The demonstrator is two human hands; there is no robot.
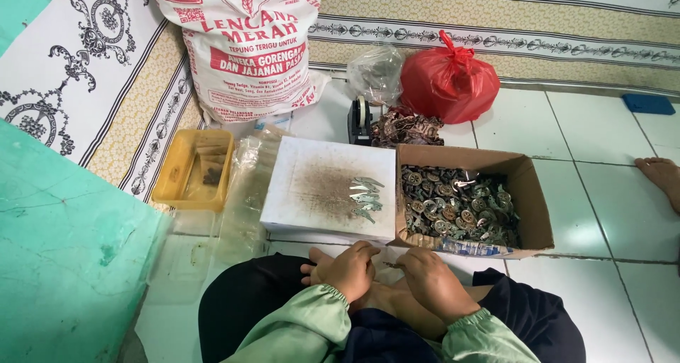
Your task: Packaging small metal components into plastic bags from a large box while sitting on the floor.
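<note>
Both hands meet over the lap at the near edge of the white box: the left hand (347,269) and right hand (431,281) pinch a small metal piece (392,265) between curled fingers. Flat metal pieces (365,195) lie on the white box (312,193); the cardboard box (528,193) just right of it holds many more.

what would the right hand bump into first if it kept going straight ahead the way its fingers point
The right hand points up and slightly left, away from the body. Going straight on, it would probably first meet the near edge of the white box, near its corner beside the cardboard box. Depth is hard to judge.
</note>
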